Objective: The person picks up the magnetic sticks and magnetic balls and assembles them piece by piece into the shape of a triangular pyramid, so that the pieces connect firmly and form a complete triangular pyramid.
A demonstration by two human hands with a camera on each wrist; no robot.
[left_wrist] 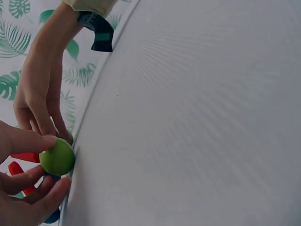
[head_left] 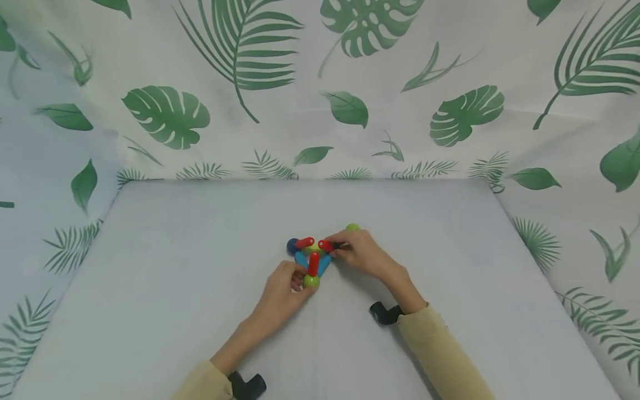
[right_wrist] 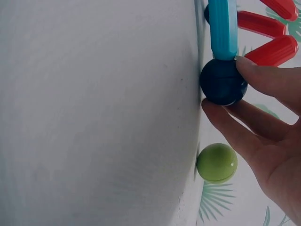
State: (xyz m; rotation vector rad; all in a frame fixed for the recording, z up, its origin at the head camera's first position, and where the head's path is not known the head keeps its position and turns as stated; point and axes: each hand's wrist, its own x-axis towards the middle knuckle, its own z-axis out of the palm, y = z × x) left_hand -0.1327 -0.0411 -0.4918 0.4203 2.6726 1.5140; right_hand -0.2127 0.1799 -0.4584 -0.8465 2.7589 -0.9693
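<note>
A triangular build of toy balls and rods lies on the table, with two blue rods (head_left: 324, 265) meeting at a green ball (head_left: 311, 281). My left hand (head_left: 280, 294) pinches that green ball between thumb and fingers. At the right corner, my right hand (head_left: 367, 256) pinches a dark blue ball (right_wrist: 223, 84), from which a light blue rod (right_wrist: 223, 30) extends. Another dark blue ball (head_left: 292, 246) forms the left corner. Red rods (head_left: 313, 264) slant up from the three corner balls. A yellow-green rod (head_left: 314, 249) along the back is partly hidden.
A separate green ball (head_left: 353, 226) sits just behind my right hand. The white table (head_left: 175, 278) meets a leaf-patterned cloth (head_left: 300, 122) at its back and sides. Each wrist carries a black device (head_left: 385, 314).
</note>
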